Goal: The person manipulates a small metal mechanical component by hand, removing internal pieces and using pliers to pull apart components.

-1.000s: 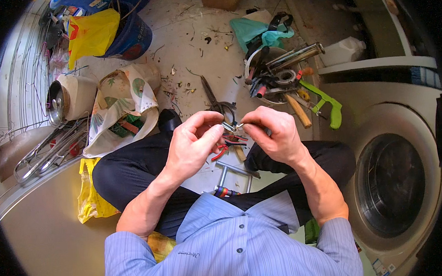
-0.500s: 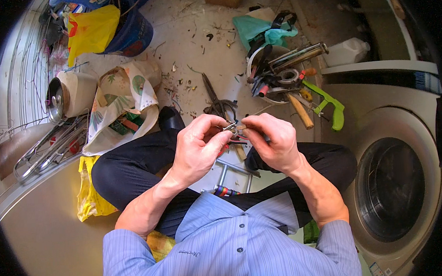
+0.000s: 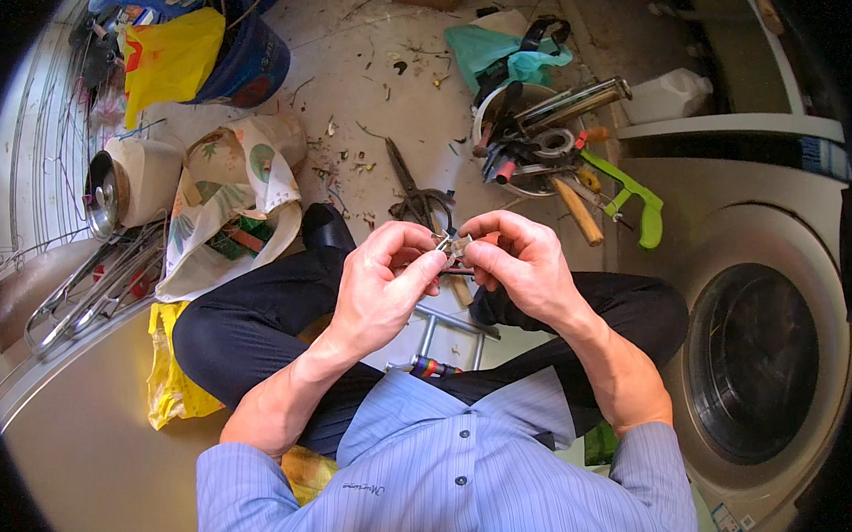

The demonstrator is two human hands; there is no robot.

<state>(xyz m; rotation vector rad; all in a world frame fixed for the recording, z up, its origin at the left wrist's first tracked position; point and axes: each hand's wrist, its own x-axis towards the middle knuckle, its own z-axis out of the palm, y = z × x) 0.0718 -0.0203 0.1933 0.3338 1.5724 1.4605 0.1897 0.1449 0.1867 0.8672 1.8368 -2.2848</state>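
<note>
In front of my legs, my left hand [image 3: 386,279] pinches a small, shiny metal piece [image 3: 441,245] between thumb and fingertips. Facing it, my right hand [image 3: 524,266] grips a small pale, brownish fitting [image 3: 460,248] in the same manner. Both pieces meet at the fingertips; whether they are joined, I cannot tell. Large dark scissors [image 3: 417,186] lie on the floor just beyond my hands, blades pointing away. Below my hands is a grey metal tube frame [image 3: 455,323] with a colourful banded part [image 3: 430,366]. A wooden handle [image 3: 461,290] shows partly between my hands.
A bucket of tools [image 3: 482,121] stands ahead to the right, with a green-handled tool [image 3: 640,202] and a hammer handle [image 3: 577,211] sticking out. A washing machine [image 3: 674,388] flanks my right. To the left are a patterned bag [image 3: 274,168] and metal tubing [image 3: 62,310]. Scraps litter the floor.
My right hand has shifted slightly left and up, and its fingers have turned, so the pale fitting shows more plainly against the metal piece. My left hand stays nearly in place.
</note>
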